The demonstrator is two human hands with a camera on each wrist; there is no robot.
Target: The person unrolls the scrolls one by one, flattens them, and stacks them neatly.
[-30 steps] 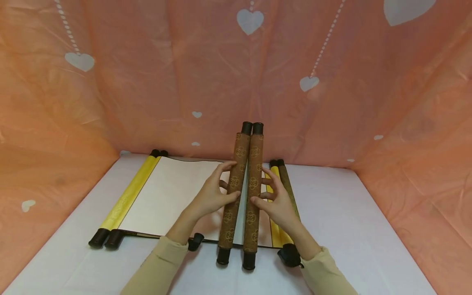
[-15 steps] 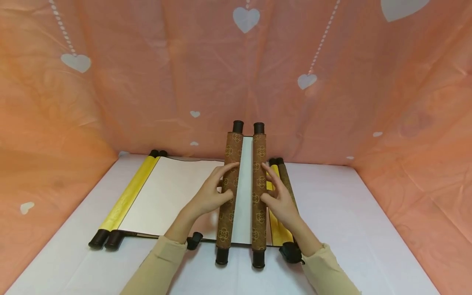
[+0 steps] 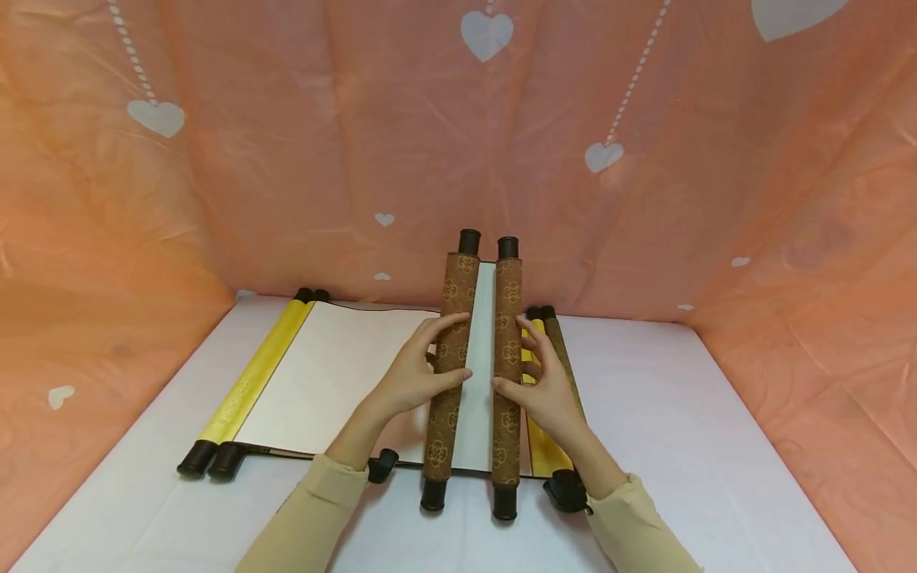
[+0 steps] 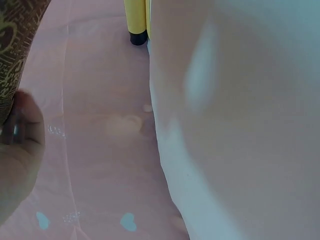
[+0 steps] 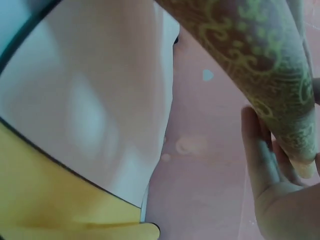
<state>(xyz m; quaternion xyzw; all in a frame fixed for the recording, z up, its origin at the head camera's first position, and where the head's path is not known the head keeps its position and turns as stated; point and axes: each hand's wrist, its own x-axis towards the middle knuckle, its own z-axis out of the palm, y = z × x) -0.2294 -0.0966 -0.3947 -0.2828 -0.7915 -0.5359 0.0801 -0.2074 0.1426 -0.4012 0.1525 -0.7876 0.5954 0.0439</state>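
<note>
Where the left hand (image 3: 408, 383) grips: round the left brown roll (image 3: 446, 415), thumb and index finger lying across its near face, other fingers partly hidden behind it.
Right hand (image 3: 548, 402): curled round the right brown roll (image 3: 506, 434), thumb at its inner edge, index fingertip at its outer edge.
Pale strip (image 3: 475, 422): between the two brown rolls, narrower at the far end.
Where the brown rolls are: raised over the right part of the white sheet (image 3: 308, 374), far ends seen against the backdrop (image 3: 286, 159), near black knobs past the sheet's near edge.
Yellow roll (image 3: 251, 372): along the white sheet's left end, on the white table (image 3: 680, 461).
Yellow band (image 3: 548, 450): at the sheet's right end, partly behind the right hand.
Olive-brown roll (image 3: 562, 346): just beside that band.
Sleeves (image 3: 308, 509): beige, with a black device (image 3: 383, 466) near the left wrist and another near the right.
Backdrop print: pale hearts on orange-pink cloth.
</note>
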